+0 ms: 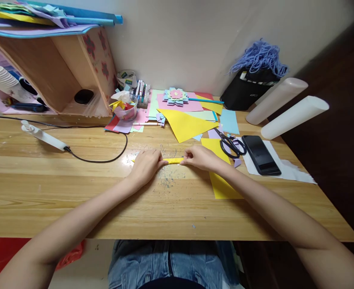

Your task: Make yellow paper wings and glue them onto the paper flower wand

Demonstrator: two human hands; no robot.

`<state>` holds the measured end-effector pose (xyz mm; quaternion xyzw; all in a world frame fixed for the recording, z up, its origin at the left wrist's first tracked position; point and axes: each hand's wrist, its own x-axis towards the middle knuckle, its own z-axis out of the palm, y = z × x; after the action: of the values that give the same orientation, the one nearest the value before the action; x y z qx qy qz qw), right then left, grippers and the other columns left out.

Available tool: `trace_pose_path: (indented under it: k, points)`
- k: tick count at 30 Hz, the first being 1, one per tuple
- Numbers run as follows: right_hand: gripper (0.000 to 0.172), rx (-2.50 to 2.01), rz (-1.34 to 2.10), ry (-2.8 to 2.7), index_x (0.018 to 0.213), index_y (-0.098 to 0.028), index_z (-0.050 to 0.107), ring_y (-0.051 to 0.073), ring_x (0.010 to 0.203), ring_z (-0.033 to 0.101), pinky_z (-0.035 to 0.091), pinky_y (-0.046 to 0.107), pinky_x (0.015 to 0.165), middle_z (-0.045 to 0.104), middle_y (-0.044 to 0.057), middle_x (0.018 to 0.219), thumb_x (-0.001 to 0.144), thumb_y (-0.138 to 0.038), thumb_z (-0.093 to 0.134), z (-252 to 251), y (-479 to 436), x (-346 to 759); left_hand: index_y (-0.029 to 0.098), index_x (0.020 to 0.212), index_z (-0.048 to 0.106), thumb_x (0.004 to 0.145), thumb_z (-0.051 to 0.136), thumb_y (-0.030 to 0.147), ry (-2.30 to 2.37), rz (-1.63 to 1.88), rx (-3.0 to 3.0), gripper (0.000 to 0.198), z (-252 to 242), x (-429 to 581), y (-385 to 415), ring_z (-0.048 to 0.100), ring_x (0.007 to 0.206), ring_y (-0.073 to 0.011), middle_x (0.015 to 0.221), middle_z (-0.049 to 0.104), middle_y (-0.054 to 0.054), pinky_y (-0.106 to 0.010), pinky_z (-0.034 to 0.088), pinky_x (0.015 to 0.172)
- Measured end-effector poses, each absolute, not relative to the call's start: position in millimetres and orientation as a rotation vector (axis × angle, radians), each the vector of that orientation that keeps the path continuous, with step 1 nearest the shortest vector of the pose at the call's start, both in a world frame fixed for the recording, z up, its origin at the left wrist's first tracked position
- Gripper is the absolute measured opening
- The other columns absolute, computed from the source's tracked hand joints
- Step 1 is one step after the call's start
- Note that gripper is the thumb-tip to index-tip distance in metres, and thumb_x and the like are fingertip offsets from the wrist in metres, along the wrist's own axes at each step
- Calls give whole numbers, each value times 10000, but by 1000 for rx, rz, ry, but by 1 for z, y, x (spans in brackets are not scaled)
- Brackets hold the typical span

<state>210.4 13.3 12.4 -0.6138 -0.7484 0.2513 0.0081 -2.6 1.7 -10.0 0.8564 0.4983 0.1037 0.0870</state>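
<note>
A narrow strip of folded or rolled yellow paper (pixel 174 161) lies crosswise low over the desk, between both hands. My left hand (pixel 146 165) is closed over its left part, with the thumb near the middle and a yellow tip poking out at the far left. My right hand (pixel 200 157) pinches the strip's right end. Under my fingers, the left part's exact shape is hidden. Small dark shavings (pixel 168 182) are scattered below the strip. Just right of my right hand lie a yellow sheet (pixel 225 186), partly under my forearm, and black-handled scissors (pixel 231 146).
A glue gun (pixel 44 135) with a black cable lies left. Behind are a wooden box (pixel 97 68), a cup of paper scraps (pixel 125 110), a layered paper flower (pixel 176 96) and a yellow sheet (pixel 185 125). A phone (pixel 261 154) and white rolls (pixel 294 117) stand or lie right.
</note>
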Motion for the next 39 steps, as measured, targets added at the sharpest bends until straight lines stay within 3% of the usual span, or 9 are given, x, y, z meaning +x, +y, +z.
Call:
trace_pose_path:
  k: [13, 23, 28, 32, 36, 39]
  points:
    - [275, -1863, 1169, -2265, 546, -181, 563, 121, 571, 465, 273, 247, 494, 570, -15, 579, 613, -411, 698, 11, 30, 260, 198, 697, 586, 776, 583, 464, 1620, 392, 2155, 278, -2, -30, 1, 528, 653, -160, 704, 634, -7, -266, 281, 561]
    - [359, -1946, 1166, -2296, 521, -181, 503, 98, 501, 421, 247, 240, 471, 499, -36, 501, 590, -467, 708, 11, 29, 287, 202, 700, 596, 739, 590, 491, 1689, 391, 2041, 292, -2, -60, -1, 554, 664, -166, 724, 646, -13, -262, 312, 565]
    - [333, -1996, 1098, -2340, 544, -182, 564, 115, 518, 458, 269, 240, 465, 544, -24, 519, 595, -481, 702, 5, 30, 305, 209, 700, 604, 718, 599, 504, 1742, 376, 1995, 296, -2, -70, -2, 556, 650, -173, 701, 648, -10, -265, 305, 548]
    - [176, -2000, 897, -2325, 678, -188, 625, 175, 665, 580, 399, 265, 562, 661, 18, 715, 653, -349, 691, 21, 13, 299, 210, 698, 599, 716, 600, 499, 1750, 382, 1981, 290, -3, -71, -2, 564, 660, -172, 713, 653, -7, -263, 313, 552]
    - [167, -1515, 458, -2341, 950, -204, 596, 227, 948, 584, 459, 359, 805, 635, 72, 1047, 785, -220, 583, 49, -22, 261, 208, 700, 602, 713, 598, 504, 1755, 372, 1980, 297, -2, -70, -2, 564, 655, -173, 714, 656, -13, -263, 313, 550]
    - [198, -1063, 368, -2434, 1026, -210, 589, 215, 996, 575, 477, 352, 819, 632, 85, 1064, 856, -170, 496, 48, -40, 227, 206, 711, 605, 728, 584, 489, 1721, 375, 1981, 284, -1, -71, -2, 569, 661, -179, 724, 661, -22, -263, 314, 550]
